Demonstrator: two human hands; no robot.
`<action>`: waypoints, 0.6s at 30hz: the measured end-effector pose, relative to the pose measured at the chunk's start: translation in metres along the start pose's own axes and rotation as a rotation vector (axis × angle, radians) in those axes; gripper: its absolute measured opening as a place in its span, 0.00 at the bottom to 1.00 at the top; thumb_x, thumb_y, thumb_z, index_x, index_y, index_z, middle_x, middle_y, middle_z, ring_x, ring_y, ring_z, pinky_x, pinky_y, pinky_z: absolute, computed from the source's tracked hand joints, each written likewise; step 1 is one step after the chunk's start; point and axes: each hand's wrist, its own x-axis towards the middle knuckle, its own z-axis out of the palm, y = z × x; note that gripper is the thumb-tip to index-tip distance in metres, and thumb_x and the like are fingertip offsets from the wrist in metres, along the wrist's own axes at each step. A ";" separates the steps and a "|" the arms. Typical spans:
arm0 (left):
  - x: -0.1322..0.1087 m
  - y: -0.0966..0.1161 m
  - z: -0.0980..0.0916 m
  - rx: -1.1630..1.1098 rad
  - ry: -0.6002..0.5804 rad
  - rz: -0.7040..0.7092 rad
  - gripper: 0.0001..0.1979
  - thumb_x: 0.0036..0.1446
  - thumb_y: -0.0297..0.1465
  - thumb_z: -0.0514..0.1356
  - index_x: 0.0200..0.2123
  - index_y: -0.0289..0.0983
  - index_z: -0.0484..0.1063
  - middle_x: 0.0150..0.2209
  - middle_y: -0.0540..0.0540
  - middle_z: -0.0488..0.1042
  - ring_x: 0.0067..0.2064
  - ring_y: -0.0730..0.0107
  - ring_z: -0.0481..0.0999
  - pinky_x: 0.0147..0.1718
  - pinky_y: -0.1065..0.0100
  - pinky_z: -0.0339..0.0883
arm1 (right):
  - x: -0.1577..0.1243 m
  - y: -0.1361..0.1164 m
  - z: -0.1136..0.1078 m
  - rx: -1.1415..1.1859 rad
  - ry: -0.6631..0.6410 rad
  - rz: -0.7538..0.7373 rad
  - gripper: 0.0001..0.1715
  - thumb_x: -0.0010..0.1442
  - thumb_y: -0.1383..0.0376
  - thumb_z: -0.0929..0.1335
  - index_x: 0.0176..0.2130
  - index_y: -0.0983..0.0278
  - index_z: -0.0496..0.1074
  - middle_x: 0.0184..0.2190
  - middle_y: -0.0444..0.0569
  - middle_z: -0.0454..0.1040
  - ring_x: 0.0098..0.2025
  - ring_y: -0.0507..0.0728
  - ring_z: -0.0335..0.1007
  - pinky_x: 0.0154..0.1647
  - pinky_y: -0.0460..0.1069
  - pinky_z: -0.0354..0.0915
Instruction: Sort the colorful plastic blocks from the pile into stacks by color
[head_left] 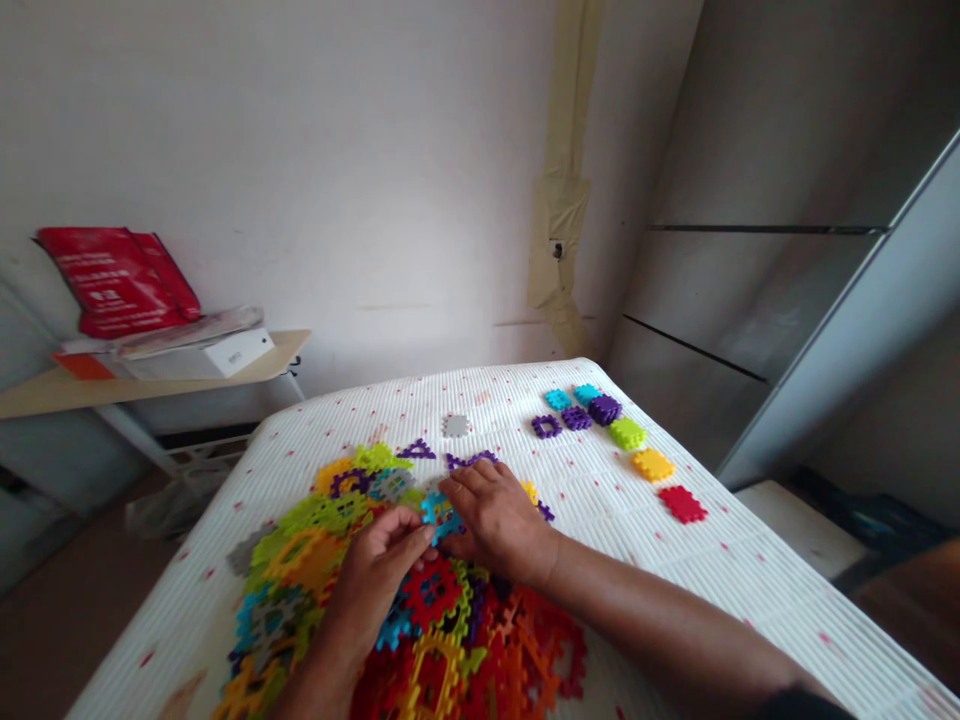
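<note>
A blue interlocking plastic tile (439,512) with window-like openings sits between my hands, above the pile. My left hand (390,555) pinches its lower left edge with thumb and fingers. Curled over its right side is my right hand (499,520); the fingertips are partly hidden. Under and around both hands spreads a heap of toothed plastic tiles, including a red window tile (433,590), a yellow frame (435,675) and a green tile (330,512). A purple triangle frame (417,450) lies just beyond the heap, and another purple piece (471,459) is beside my right fingers.
On the white dotted cloth (637,590) a row of tiles runs along the right: turquoise (557,399), a purple stack (604,409), green (627,433), yellow (653,464) and red (682,504). A grey tile (455,426) lies farther back. A fridge (750,260) stands right, a shelf (285,352) left.
</note>
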 end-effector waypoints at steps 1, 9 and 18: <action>0.000 -0.001 0.000 0.008 0.000 0.008 0.13 0.47 0.41 0.60 0.24 0.37 0.65 0.21 0.51 0.71 0.26 0.70 0.67 0.28 0.70 0.60 | 0.000 -0.001 0.001 0.001 0.002 -0.005 0.27 0.53 0.57 0.69 0.50 0.66 0.65 0.47 0.58 0.69 0.46 0.63 0.60 0.44 0.56 0.56; -0.002 0.001 0.004 0.025 0.034 0.023 0.15 0.45 0.44 0.60 0.26 0.38 0.68 0.22 0.51 0.71 0.27 0.68 0.69 0.29 0.69 0.61 | 0.004 0.011 -0.002 0.077 -0.014 -0.036 0.29 0.52 0.59 0.69 0.52 0.64 0.64 0.49 0.56 0.69 0.47 0.62 0.63 0.47 0.56 0.59; 0.000 0.001 0.001 0.094 -0.030 0.015 0.17 0.47 0.46 0.58 0.30 0.37 0.71 0.23 0.49 0.72 0.29 0.65 0.71 0.31 0.67 0.63 | 0.043 0.199 -0.035 -0.262 -0.178 0.584 0.31 0.51 0.68 0.69 0.55 0.66 0.64 0.49 0.56 0.69 0.49 0.59 0.66 0.46 0.48 0.61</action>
